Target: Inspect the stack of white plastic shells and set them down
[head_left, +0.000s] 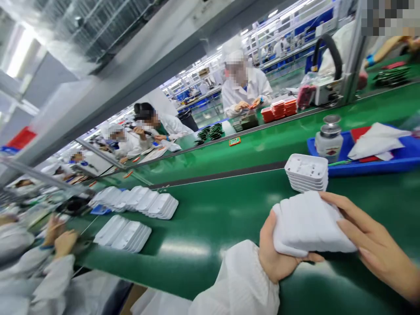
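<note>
My left hand and my right hand both grip a stack of white plastic trays just above the green work surface. The left hand holds its near left end, thumb on top. The right hand's fingers lie over its right side. A second stack of white trays stands just behind it on the green surface.
A blue tray at the right holds a metal-topped dispenser bottle and white cloths. More white tray stacks lie at the left. A co-worker's hands work at the far left; other people sit across the belt.
</note>
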`<action>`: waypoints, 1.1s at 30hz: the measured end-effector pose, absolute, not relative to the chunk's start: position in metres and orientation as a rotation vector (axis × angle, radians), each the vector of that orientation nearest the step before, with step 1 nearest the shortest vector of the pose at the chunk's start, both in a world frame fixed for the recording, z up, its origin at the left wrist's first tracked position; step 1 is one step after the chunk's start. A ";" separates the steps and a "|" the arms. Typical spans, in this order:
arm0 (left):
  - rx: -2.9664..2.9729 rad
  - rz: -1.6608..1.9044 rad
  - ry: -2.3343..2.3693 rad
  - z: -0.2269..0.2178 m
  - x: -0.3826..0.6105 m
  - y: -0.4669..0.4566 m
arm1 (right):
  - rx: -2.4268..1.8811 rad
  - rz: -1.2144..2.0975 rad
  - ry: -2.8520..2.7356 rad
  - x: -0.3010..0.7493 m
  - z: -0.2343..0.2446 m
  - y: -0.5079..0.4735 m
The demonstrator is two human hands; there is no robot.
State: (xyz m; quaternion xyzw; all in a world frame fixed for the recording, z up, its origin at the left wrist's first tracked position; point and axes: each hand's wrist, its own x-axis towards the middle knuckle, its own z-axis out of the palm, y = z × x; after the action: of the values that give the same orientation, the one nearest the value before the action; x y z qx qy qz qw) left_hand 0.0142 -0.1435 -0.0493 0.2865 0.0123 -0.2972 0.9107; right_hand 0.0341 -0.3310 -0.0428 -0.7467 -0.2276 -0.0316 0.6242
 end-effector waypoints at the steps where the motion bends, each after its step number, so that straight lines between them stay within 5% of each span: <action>1: 0.580 -0.630 0.025 -0.051 0.015 -0.144 | -1.693 -0.096 -0.566 0.033 -0.045 -0.332; 11: 0.382 -0.665 -0.008 -0.054 0.013 -0.129 | -1.720 -0.221 -0.909 0.033 -0.051 -0.322; 20: 0.235 -0.705 0.074 -0.055 0.013 -0.122 | -1.308 -0.030 -0.718 0.036 -0.055 -0.313; 29: 0.418 -0.544 0.423 -0.047 0.013 -0.134 | -1.647 -0.182 -0.693 0.033 -0.057 -0.310; 33: 0.376 -0.551 0.433 -0.045 0.015 -0.134 | -1.403 -0.007 -0.511 0.038 -0.056 -0.310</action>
State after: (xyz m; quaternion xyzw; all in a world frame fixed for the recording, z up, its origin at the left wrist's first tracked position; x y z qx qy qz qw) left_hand 0.0147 -0.1336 -0.0447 0.1832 0.2111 -0.2683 0.9219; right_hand 0.0381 -0.3103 -0.0557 -0.6382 -0.2323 -0.0031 0.7340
